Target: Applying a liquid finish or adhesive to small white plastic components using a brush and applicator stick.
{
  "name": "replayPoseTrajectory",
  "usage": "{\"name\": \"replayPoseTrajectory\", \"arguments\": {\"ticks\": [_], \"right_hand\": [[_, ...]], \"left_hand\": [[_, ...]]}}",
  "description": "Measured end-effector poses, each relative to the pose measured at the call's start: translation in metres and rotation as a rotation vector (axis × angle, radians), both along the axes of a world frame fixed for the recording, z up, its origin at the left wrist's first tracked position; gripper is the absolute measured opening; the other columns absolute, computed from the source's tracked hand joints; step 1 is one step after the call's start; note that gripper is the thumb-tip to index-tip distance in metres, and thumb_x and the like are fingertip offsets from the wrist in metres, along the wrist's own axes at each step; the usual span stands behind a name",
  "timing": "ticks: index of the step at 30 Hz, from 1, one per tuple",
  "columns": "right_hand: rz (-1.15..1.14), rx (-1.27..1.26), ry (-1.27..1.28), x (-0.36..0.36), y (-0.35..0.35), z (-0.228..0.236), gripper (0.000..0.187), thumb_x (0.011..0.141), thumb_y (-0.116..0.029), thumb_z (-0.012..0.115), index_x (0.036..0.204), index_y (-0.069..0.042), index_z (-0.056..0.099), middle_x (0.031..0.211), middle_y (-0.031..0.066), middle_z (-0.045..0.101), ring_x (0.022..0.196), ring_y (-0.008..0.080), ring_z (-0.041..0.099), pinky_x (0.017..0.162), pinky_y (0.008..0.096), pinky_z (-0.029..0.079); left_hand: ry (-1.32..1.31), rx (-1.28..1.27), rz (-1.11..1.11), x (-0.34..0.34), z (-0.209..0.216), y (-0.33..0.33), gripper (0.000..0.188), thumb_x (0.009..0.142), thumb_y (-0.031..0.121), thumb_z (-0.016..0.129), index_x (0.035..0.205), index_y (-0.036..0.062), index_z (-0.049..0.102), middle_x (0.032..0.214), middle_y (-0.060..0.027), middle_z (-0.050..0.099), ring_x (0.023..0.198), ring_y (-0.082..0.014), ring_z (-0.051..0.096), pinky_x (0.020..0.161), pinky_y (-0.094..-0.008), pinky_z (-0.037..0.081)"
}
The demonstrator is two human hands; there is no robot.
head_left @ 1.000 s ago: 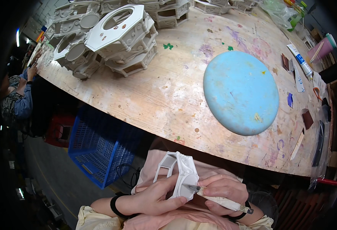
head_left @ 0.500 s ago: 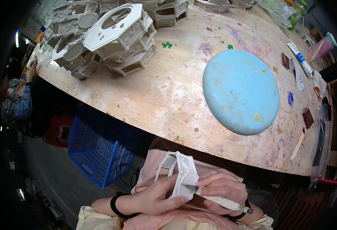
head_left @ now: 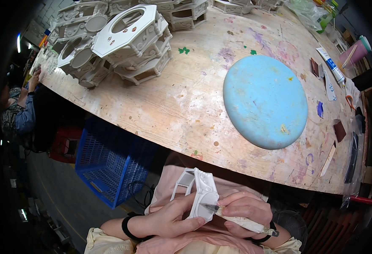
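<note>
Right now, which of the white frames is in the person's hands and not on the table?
The small white frame over the lap: the left hand holds it, the right hand touches a knife to it.

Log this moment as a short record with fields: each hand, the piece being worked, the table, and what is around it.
left hand: grips a white moulded frame piece over the lap
right hand: holds a thin pointed tool, tip against the piece
table: paint-stained wood
on table: round blue disc, stacked white octagonal frames
below table edge: blue plastic crate
far left: another person's sleeve
</note>
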State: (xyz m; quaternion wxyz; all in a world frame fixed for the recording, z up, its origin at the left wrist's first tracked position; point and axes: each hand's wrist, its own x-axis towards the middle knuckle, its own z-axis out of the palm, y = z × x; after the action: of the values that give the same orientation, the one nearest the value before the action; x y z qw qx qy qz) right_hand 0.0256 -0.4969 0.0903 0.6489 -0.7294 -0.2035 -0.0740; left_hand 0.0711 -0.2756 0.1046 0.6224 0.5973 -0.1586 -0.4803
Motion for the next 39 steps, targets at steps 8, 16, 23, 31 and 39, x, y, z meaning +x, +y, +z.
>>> {"name": "replayPoseTrajectory", "arguments": {"ticks": [8,16,23,31,39], "right_hand": [[0.019,0.001,-0.001,0.000,-0.002,0.001,0.018,0.081,-0.007,0.069,0.096,0.001,0.064,0.094,0.0174,0.067,0.091,0.0305,0.067,0.075,0.0401,0.054],[-0.076,0.173,0.079,-0.006,-0.004,-0.001,0.019,0.080,-0.012,0.072,0.093,0.002,0.066,0.088,0.0179,0.069,0.085,0.0313,0.068,0.071,0.0363,0.053],[-0.191,0.052,-0.085,-0.008,0.002,0.004,0.032,0.089,-0.034,0.066,0.086,-0.002,0.060,0.068,0.0093,0.063,0.070,0.0258,0.066,0.060,0.0321,0.052],[-0.232,0.059,-0.152,-0.021,0.006,0.005,0.031,0.090,-0.031,0.064,0.085,-0.001,0.059,0.068,0.0101,0.062,0.067,0.0246,0.064,0.061,0.0325,0.052],[-0.174,0.023,-0.190,-0.025,0.001,0.019,0.024,0.085,-0.022,0.068,0.090,0.001,0.063,0.077,0.0145,0.066,0.074,0.0282,0.066,0.067,0.0360,0.055]], "left_hand": [[0.064,0.025,-0.017,-0.001,-0.001,0.001,0.058,0.090,0.023,0.055,0.135,-0.0089,0.038,0.140,-0.0199,0.042,0.130,-0.0291,0.041,0.110,-0.0406,0.030],[-0.166,0.112,-0.021,-0.004,0.008,0.005,0.058,0.086,0.023,0.064,0.131,-0.0063,0.042,0.105,-0.0176,0.061,0.098,-0.0254,0.062,0.082,-0.0361,0.049],[-0.800,0.408,-0.015,-0.001,0.039,0.014,0.072,0.070,0.031,0.075,0.121,-0.0110,0.046,0.073,-0.0170,0.058,0.066,-0.0338,0.059,0.065,-0.0401,0.048],[-1.055,0.486,0.048,-0.007,0.053,0.023,0.066,0.069,0.031,0.075,0.113,-0.0119,0.051,0.068,-0.0171,0.058,0.060,-0.0327,0.057,0.058,-0.0394,0.047],[-1.112,0.573,-0.024,0.000,0.067,0.011,0.065,0.070,0.035,0.074,0.109,-0.0119,0.053,0.066,-0.0172,0.057,0.058,-0.0315,0.057,0.057,-0.0391,0.046]]}}
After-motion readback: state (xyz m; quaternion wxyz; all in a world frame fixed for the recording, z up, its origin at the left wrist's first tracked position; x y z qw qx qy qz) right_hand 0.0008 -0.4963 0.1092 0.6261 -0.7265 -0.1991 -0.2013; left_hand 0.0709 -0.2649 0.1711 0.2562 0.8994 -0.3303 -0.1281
